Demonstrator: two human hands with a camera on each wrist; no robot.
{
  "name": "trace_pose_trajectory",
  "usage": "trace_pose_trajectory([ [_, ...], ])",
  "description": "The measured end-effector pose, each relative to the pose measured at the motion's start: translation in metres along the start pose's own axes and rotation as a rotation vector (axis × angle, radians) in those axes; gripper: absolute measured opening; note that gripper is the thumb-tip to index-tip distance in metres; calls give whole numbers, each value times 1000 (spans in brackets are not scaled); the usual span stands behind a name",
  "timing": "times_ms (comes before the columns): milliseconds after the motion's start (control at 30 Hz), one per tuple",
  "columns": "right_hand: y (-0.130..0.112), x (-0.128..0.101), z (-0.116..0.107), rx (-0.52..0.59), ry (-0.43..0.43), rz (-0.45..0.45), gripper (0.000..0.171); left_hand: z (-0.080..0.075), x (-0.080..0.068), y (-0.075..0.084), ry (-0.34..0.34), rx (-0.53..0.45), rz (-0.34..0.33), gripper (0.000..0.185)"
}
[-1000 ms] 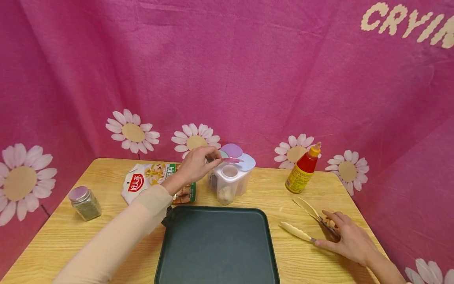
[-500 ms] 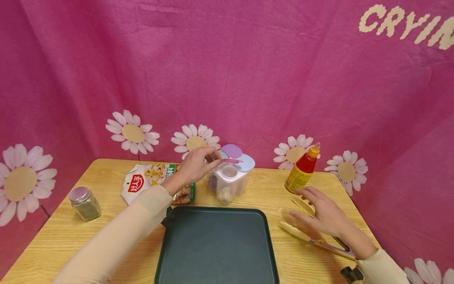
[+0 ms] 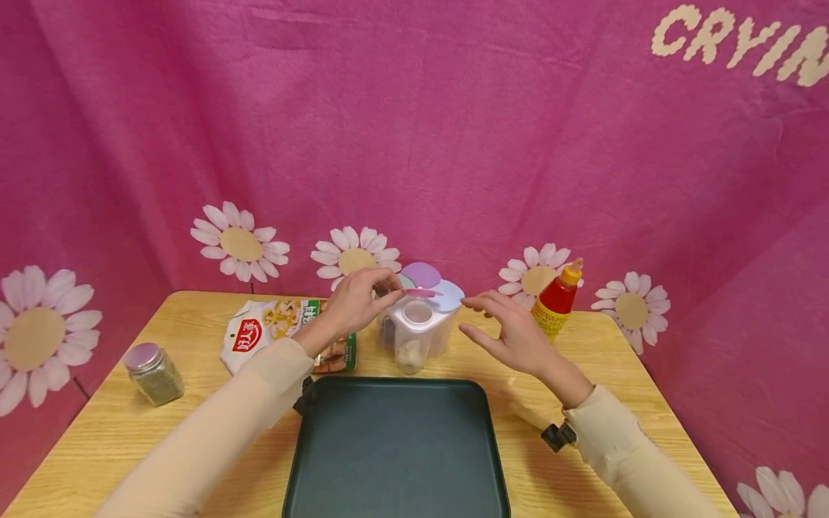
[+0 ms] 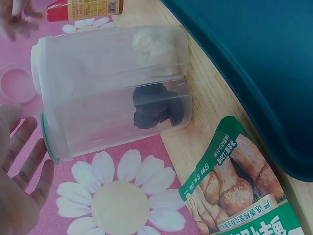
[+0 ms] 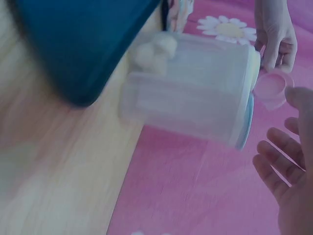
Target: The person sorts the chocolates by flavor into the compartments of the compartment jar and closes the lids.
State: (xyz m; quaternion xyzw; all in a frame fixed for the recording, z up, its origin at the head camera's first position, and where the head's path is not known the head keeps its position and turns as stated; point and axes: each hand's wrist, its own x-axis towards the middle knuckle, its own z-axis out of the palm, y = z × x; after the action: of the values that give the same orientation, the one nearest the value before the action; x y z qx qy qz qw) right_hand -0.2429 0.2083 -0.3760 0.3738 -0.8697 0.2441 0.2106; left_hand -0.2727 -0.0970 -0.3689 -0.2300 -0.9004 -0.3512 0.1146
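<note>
Left hand [image 3: 359, 298] pinches small pink flip lid [image 3: 422, 293] atop clear plastic multi-compartment seasoning container [image 3: 417, 327], fingers curled on lid edge. Right hand [image 3: 512, 334] hovers just right of container, fingers spread and relaxed, holding nothing. Container stands at table's back edge, just behind dark green square tray [image 3: 395, 450]. Red sauce bottle with yellow cap [image 3: 555, 301] right of container; printed snack pouch [image 3: 278, 334] left; small glass spice jar [image 3: 154, 373] far left.

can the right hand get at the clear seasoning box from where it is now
Probably yes: the right hand hovers open just beside the seasoning box, nothing between them; the left hand only holds its pink lid flap.
</note>
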Motion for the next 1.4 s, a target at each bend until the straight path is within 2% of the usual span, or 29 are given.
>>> trace_pose_trajectory([
  [233,-9,37,15,71,51,-49,33,-1,0,0,-3,-5,-3,9],
  [467,-13,56,28,88,78,-110,22,-2,-1,0,-9,-2,9,9],
  [600,-14,57,31,80,80,-118,17,-2,-3,0,-17,0,33,11],
  [867,-15,48,31,50,47,-144,18,-1,-14,4,-3,16,85,14],
  [1167,-17,40,36,5,15,-229,20,8,-27,-1,46,119,204,20],
  [1400,-15,36,40,-14,2,-278,25,15,-29,-3,62,124,230,22],
])
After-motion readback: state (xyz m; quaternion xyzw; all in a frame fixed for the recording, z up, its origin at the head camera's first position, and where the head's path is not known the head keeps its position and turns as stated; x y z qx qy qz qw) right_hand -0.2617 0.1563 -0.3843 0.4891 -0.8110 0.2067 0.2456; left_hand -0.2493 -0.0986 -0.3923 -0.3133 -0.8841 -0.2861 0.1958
